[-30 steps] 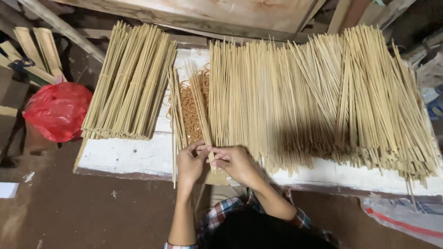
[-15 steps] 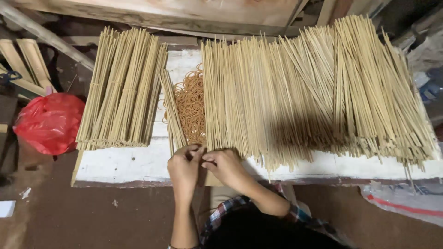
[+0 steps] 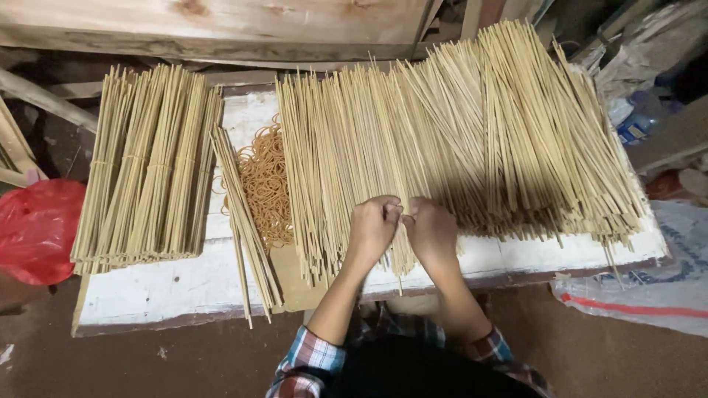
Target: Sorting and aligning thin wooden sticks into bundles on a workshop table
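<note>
Bamboo sticks [image 3: 442, 147] lie in a broad loose heap across the right and middle of the white-painted wooden surface [image 3: 147, 295], their near ends pointing toward you. Your left hand [image 3: 372, 225] and right hand [image 3: 431, 228] meet at the heap's near edge, knuckles almost touching, each curled tight around a few of the sticks there.

Just left of the heap you have a pile of orange-brown rubber bands [image 3: 265, 184] lying on the surface. Beside that, a thin bundle of sticks [image 3: 247, 236] runs at a slant, its near end hanging over the surface's front edge. Farther left sit the tied bundles [image 3: 147, 169], stacked side by side.

Off the surface to your left, a red plastic bag [image 3: 37, 228] rests on the floor. At the far right you can see a crumpled white sack with a red stripe [image 3: 634, 295] below the surface's corner, and a clear plastic bottle with a blue label [image 3: 634, 125] above it.
</note>
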